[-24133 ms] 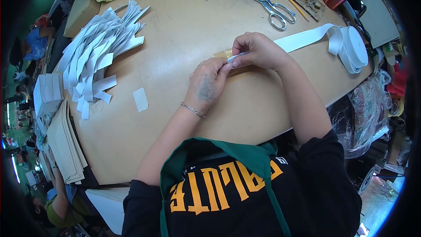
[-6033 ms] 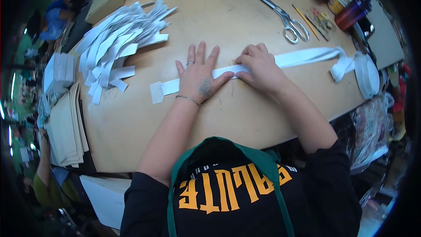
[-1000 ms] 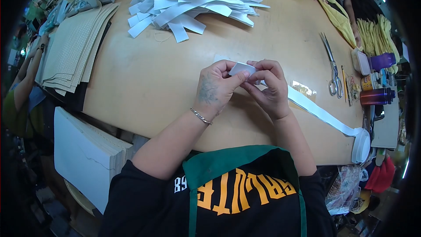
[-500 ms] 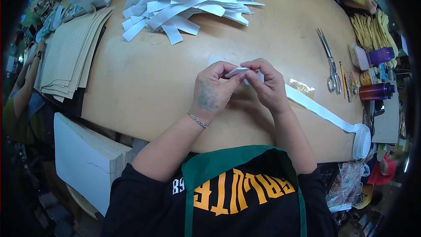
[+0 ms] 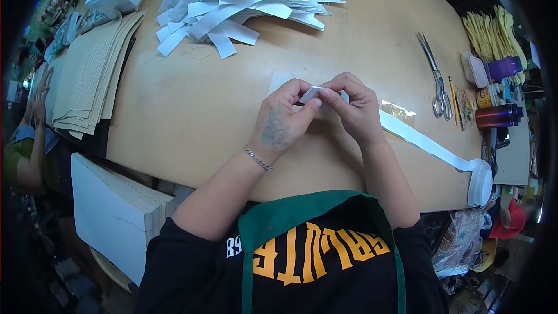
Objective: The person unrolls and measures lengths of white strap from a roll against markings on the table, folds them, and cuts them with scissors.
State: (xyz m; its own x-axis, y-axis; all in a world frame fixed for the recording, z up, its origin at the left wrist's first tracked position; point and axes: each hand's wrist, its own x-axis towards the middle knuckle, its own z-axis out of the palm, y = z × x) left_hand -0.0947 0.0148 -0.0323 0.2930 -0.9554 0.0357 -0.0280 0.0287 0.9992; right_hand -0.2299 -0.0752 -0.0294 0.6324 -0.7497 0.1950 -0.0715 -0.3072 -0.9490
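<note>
My left hand [image 5: 282, 113] and my right hand [image 5: 353, 104] meet above the middle of the table, fingertips nearly touching. Between them they pinch a small piece of white strip [image 5: 310, 94]; most of it is hidden behind the fingers. Just beyond my left hand a pale flat piece [image 5: 279, 79] lies on the table. A long white band [image 5: 424, 141] runs from a white roll [image 5: 480, 183] at the right edge up to my right wrist. Whether it joins the held piece is hidden by my right hand.
A heap of white strips [image 5: 226, 6] lies at the back. Scissors [image 5: 437, 78], a pencil [image 5: 453, 99] and a dark bottle [image 5: 499, 116] are on the right. Patterned sheets [image 5: 93, 70] lie at left, a stack of white boards [image 5: 110, 209] below them. Another person's arm [image 5: 38, 134] shows far left.
My fingers have shifted slightly on the white strip, whose held end now looks more upright. The view has moved a little. The other person's arms at far left have changed position.
</note>
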